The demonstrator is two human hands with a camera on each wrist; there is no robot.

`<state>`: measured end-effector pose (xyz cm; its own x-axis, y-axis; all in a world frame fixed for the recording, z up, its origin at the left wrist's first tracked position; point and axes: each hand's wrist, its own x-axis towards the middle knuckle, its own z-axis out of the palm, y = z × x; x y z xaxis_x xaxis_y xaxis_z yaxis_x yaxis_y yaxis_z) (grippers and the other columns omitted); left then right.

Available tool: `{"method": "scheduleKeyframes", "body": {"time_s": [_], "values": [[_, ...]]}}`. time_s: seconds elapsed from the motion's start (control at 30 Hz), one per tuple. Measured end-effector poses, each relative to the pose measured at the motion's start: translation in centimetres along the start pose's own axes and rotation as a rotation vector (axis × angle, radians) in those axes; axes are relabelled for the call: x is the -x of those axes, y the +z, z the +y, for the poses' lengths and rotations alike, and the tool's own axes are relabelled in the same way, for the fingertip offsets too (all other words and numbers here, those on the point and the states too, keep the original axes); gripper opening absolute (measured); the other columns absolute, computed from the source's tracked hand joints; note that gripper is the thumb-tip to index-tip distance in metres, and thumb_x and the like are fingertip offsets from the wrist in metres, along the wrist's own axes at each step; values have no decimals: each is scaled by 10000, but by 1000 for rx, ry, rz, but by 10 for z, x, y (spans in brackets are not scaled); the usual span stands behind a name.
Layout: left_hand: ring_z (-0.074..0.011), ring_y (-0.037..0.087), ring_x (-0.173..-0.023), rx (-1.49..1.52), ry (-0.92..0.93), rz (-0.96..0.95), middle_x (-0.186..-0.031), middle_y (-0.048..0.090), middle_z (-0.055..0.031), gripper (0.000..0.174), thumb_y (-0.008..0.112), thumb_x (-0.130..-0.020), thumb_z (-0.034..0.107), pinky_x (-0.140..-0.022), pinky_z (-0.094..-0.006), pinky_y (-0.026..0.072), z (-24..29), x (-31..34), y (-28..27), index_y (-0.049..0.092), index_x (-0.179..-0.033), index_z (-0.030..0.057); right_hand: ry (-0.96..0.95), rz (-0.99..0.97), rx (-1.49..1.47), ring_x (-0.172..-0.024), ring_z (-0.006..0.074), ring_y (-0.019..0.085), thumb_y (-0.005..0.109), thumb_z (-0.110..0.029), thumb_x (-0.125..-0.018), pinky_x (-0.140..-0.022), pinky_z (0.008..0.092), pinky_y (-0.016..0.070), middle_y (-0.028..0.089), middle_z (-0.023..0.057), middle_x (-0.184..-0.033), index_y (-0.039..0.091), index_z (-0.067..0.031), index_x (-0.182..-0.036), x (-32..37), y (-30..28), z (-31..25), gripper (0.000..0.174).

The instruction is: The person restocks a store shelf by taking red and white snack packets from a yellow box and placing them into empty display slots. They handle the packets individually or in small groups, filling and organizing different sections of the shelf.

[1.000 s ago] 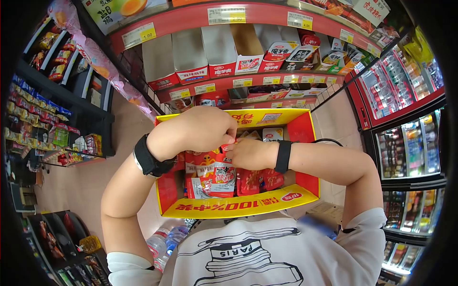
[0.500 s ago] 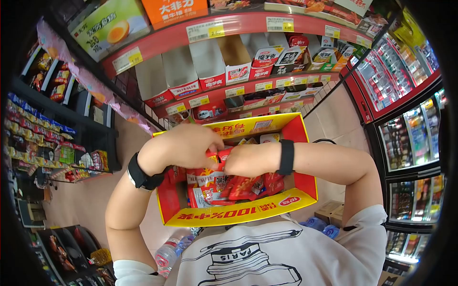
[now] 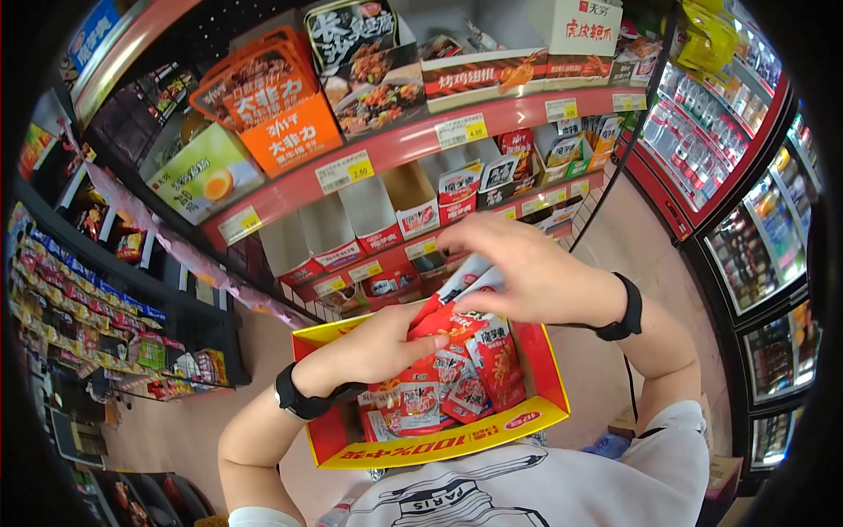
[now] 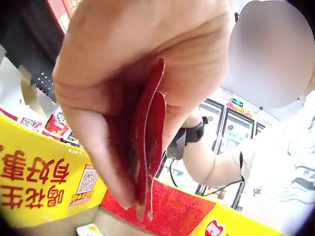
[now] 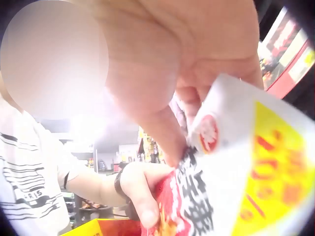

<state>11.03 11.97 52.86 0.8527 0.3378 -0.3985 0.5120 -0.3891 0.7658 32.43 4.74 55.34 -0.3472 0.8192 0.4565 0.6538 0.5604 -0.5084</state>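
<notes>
My left hand (image 3: 373, 347) is over the yellow and red carton and grips red snack packets (image 4: 150, 142) between thumb and fingers, their edges jutting out in the left wrist view. Beside it, my right hand (image 3: 527, 277) holds the upper end of a red and white packet (image 3: 470, 281), thumb on the near side and fingers arched over. That packet's white end with yellow print (image 5: 275, 162) is large in the right wrist view. More red and white snack packets (image 3: 417, 404) lie inside the carton (image 3: 386, 452), below both hands.
Ahead is a red-edged shelf rack with price tags; one shelf holds white display boxes (image 3: 369, 215), some with packets. Boxed snacks (image 3: 290, 132) fill the shelf above. Drink fridges (image 3: 755, 237) stand at the right, hanging snack racks (image 3: 79, 307) at the left.
The hands were together inside the carton; now the right hand is raised to the right with a packet, and the left grips red packets. The head view has shifted up the shelves.
</notes>
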Motion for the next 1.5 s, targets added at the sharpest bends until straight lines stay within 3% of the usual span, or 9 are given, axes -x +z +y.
{"method": "scheduleKeyframes", "body": {"time_s": [0.1, 0.4, 0.5, 0.73, 0.87, 1.1, 1.3, 1.37, 1.5], "values": [[-87, 496, -881, 272, 110, 41, -986, 587, -22, 333, 543, -930, 194, -801, -275, 433, 1, -19, -2, 488, -1212, 25, 260, 41, -488, -1054, 143, 554, 754, -184, -749, -851, 300, 464, 577, 107, -1156, 486, -22, -1217, 19, -4, 27, 562], [-148, 523, -1004, 228, 296, -152, -1127, 566, -99, 501, 544, -929, 349, -875, -307, 432, 23, -95, -20, 428, -1273, 4, 536, 116, -584, -716, 67, 593, 744, -117, -740, -647, 252, 486, 675, 33, -770, 658, 14, -907, 40, -38, 45, 229], [-197, 541, -1058, 80, 390, 180, -1159, 565, -140, 607, 630, -862, 394, -895, -323, 430, 13, -115, -24, 424, -1283, 8, 591, 268, -535, -660, 53, 567, 733, -94, -717, -594, 244, 460, 662, 43, -710, 661, 36, -851, 45, -40, 66, 201], [-297, 532, -1081, -443, 353, 880, -1172, 541, -199, 572, 693, -797, 244, -918, -350, 423, -13, -138, -61, 459, -1251, -14, 581, 362, -107, -642, 229, 625, 731, -137, -701, -616, 313, 471, 654, 156, -738, 673, 7, -903, 45, -68, 92, 255], [-257, 605, -994, -404, 41, 657, -1113, 607, -177, 448, 702, -788, 176, -827, -361, 468, 7, -154, -79, 544, -1183, 36, 350, 428, 29, -710, 338, 620, 725, -173, -697, -640, 372, 475, 637, 184, -774, 676, -35, -894, 28, -47, 117, 246], [-239, 610, -875, -539, 223, 869, -972, 637, -123, 298, 663, -829, 163, -773, -345, 476, -14, -183, -102, 588, -1093, 49, 297, 453, 113, -738, 355, 605, 711, -180, -719, -653, 410, 469, 632, 172, -771, 674, -51, -888, -10, -25, 129, 217], [-273, 561, -1061, -304, 332, 1026, -1200, 567, -137, 364, 645, -860, 234, -856, -378, 459, -88, -226, -136, 541, -1171, 75, 313, 577, 184, -677, 347, 591, 689, -175, -749, -604, 413, 457, 611, 164, -720, 662, -57, -879, -18, -1, 138, 178], [-234, 494, -1144, -689, 226, 1024, -1256, 519, -105, 390, 458, -945, 375, -936, -348, 396, -75, -214, -131, 481, -1230, 110, 285, 603, 239, -689, 340, 593, 687, -168, -742, -611, 412, 461, 610, 154, -715, 655, -59, -863, -19, 4, 141, 166], [-261, 515, -1125, -666, 257, 1025, -1222, 545, -129, 371, 514, -926, 337, -922, -356, 407, -38, -196, -112, 507, -1209, 98, 189, 546, 517, -740, 313, 603, 648, -121, -727, -645, 401, 481, 615, 115, -723, 631, -67, -823, -25, 14, 144, 111]]}}
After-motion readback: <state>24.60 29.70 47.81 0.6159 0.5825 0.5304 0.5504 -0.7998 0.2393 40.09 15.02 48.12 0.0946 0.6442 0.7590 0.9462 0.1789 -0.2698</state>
